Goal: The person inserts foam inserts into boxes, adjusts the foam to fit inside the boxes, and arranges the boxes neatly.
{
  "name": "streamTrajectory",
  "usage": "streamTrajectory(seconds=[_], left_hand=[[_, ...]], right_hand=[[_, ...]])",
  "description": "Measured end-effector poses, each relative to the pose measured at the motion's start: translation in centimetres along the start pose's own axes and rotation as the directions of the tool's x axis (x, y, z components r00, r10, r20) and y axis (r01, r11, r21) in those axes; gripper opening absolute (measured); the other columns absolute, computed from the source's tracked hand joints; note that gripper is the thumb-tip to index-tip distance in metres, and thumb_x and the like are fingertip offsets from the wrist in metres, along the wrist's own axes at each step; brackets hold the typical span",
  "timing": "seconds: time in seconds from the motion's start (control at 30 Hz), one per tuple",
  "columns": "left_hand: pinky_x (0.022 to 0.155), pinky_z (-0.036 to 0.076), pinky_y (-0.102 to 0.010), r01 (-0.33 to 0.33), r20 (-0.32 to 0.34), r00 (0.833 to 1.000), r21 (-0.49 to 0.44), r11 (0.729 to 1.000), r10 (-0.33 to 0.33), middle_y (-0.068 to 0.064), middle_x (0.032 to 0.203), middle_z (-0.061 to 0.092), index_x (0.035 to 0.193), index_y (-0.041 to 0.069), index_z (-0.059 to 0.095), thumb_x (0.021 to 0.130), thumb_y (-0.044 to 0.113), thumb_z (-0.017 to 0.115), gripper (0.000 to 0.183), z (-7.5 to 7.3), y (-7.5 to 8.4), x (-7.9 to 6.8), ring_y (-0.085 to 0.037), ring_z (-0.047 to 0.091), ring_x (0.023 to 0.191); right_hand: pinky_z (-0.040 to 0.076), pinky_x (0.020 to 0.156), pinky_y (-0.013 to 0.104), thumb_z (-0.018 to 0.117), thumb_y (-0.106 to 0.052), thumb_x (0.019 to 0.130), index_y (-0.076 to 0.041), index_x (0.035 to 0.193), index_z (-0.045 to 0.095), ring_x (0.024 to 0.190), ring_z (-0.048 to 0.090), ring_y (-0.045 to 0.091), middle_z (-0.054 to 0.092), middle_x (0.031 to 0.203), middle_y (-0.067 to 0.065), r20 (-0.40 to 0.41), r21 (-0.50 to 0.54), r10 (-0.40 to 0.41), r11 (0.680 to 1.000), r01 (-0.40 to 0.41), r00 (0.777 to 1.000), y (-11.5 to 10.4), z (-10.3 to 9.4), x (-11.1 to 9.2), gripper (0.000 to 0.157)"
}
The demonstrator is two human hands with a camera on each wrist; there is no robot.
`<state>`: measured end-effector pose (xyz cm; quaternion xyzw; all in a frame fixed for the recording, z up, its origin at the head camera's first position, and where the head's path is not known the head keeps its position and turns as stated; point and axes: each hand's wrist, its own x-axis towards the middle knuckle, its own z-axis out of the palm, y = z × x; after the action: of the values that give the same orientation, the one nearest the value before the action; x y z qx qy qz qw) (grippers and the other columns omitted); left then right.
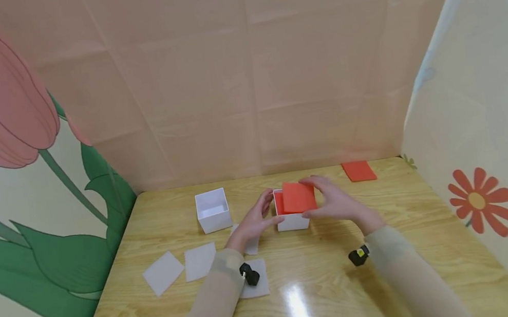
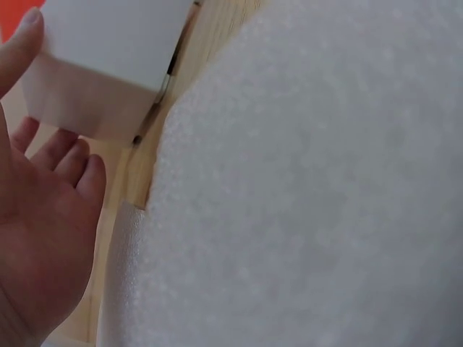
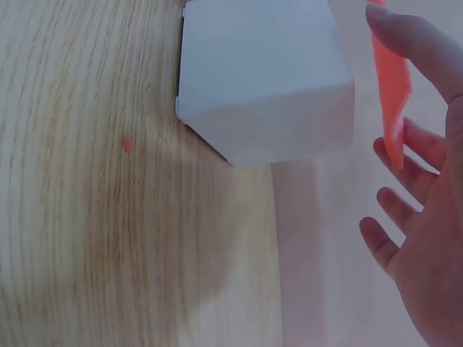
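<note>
My right hand (image 1: 335, 202) pinches a square red foam sheet (image 1: 299, 197) by its right edge, between thumb and fingers. The sheet is just above an open white box (image 1: 292, 222); in the right wrist view the red sheet (image 3: 391, 87) is slightly bent and stands above the box rim. More red (image 1: 279, 205) shows inside this box. At the box's left side, my left hand (image 1: 253, 222) holds it, thumb at the front corner and fingers toward the back. The left wrist view shows the thumb on the white box (image 2: 116, 43) and the fingertips beside its wall.
A second open white box (image 1: 214, 219) stands to the left, with bare walls inside. Several white foam sheets (image 1: 164, 273) lie on the left of the wooden table (image 1: 323, 285), some partly under my left arm. Another red sheet (image 1: 359, 171) lies at the back right.
</note>
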<state>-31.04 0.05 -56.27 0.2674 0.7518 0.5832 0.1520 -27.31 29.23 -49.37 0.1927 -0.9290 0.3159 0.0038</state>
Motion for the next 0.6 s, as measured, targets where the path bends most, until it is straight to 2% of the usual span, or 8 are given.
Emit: streamTrajectory(seconds=[0.1,0.33,0.6], left_hand=[[0.128,0.028,-0.034,-0.006,-0.001,1.000,-0.003,1.000,0.006,-0.004,0.172,0.034,0.171,0.021,0.021,0.099,0.026,0.080,0.093,0.1,0.1,-0.1,-0.020,0.031,0.159],[0.128,0.027,-0.035,-0.008,0.001,1.000,-0.004,1.000,0.008,-0.003,0.174,0.031,0.172,0.014,0.017,0.099,0.027,0.080,0.097,0.1,0.0,-0.1,-0.020,0.029,0.160],[0.128,0.028,-0.036,-0.026,0.004,1.000,-0.014,1.000,0.026,-0.005,0.174,0.032,0.171,0.013,0.019,0.101,0.023,0.079,0.093,0.2,0.0,0.0,-0.022,0.030,0.159]], right_hand=[[0.030,0.119,0.076,0.091,-0.056,0.081,-0.019,0.161,0.046,0.156,0.028,0.042,0.042,0.166,0.010,0.019,-0.024,-0.015,1.000,0.015,1.000,-0.4,0.0,0.2,0.099],[0.029,0.120,0.075,0.092,-0.052,0.081,-0.014,0.160,0.048,0.155,0.030,0.043,0.043,0.165,0.015,0.050,-0.068,-0.031,0.997,0.034,0.998,-0.9,0.1,0.9,0.097],[0.031,0.119,0.074,0.093,-0.049,0.080,-0.010,0.158,0.051,0.152,0.034,0.045,0.046,0.163,0.018,0.069,-0.100,-0.040,0.994,0.047,0.997,-1.2,0.0,1.4,0.097]])
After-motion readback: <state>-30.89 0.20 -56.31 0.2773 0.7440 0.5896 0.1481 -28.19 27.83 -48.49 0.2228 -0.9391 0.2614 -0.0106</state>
